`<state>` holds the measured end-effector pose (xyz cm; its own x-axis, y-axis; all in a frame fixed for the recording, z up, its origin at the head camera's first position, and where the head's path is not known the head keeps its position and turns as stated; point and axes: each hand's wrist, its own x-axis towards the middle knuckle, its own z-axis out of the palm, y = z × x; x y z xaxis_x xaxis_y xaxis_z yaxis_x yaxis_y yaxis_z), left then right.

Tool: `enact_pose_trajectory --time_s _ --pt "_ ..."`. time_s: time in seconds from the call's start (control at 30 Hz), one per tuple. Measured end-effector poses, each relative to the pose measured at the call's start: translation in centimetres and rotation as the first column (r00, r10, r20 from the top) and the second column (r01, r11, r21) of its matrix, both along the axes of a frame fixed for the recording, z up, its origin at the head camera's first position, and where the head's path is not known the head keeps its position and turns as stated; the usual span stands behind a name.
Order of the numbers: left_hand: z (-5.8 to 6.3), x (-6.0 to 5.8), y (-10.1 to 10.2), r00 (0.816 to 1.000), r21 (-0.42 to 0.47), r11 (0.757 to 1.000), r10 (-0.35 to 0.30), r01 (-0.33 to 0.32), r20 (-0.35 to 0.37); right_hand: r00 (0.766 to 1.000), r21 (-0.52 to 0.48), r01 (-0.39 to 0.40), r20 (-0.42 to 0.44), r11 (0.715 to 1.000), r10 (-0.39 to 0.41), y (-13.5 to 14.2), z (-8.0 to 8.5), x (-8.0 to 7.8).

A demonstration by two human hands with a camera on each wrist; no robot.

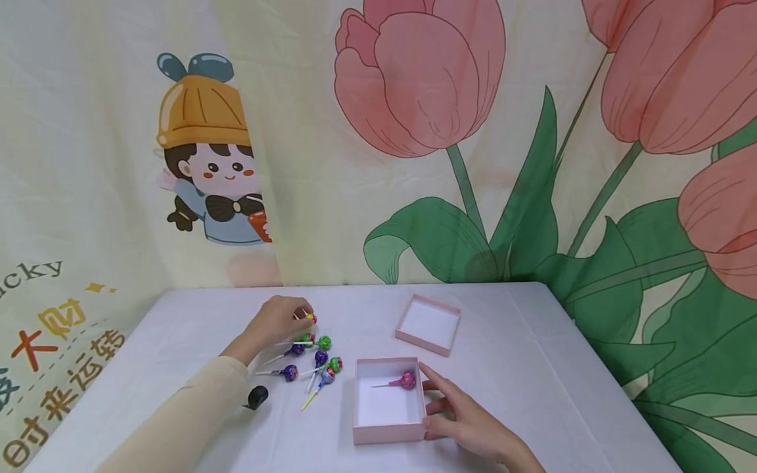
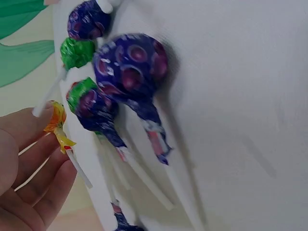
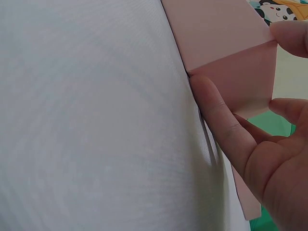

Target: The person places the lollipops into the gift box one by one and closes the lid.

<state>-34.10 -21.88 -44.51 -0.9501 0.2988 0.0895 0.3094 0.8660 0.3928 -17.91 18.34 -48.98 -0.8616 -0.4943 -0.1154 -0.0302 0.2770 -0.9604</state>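
My left hand (image 1: pixel 282 321) pinches a yellow-wrapped lollipop (image 2: pixel 60 127) between thumb and fingers at the far left of the table. Just below it lies a loose group of lollipops, among them a purple lollipop (image 1: pixel 289 372) and a green lollipop (image 1: pixel 323 342). My right hand (image 1: pixel 467 420) rests its fingertips against the right wall of a pink open box (image 1: pixel 387 434); in the right wrist view its extended fingers (image 3: pixel 226 120) touch the box's side and edges. Inside the box, one pink lollipop (image 1: pixel 407 380) lies with its stick pointing left.
A pink box lid (image 1: pixel 422 346) lies behind the box, its white inside facing up. A small black object (image 1: pixel 257 397) sits beside my left sleeve. White cloth covers the table (image 1: pixel 520 368), and a printed curtain (image 1: pixel 313 197) hangs behind it.
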Motion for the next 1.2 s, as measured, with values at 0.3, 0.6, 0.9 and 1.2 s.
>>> enact_pose_trajectory --time_s 0.3,0.6,0.9,1.2 --pt "2.1 1.4 2.8 0.998 0.036 0.998 -0.048 0.05 -0.046 1.0 -0.012 -0.007 -0.009 1.0 0.007 0.1 0.0 0.0" --pt "3.9 3.4 5.6 0.99 0.077 0.989 -0.118 0.124 -0.078 1.0 -0.011 -0.007 -0.007 1.0 0.007 0.1 0.1 0.2" --pt "4.7 5.1 7.8 0.972 0.106 0.973 -0.192 0.207 -0.134 1.0 -0.022 -0.014 -0.008 1.0 0.014 0.1 0.0 0.1" --pt "5.2 7.1 10.2 0.958 0.114 0.959 -0.242 0.26 -0.152 0.999 0.014 0.019 0.026 1.0 -0.02 -0.2 0.1 0.0"
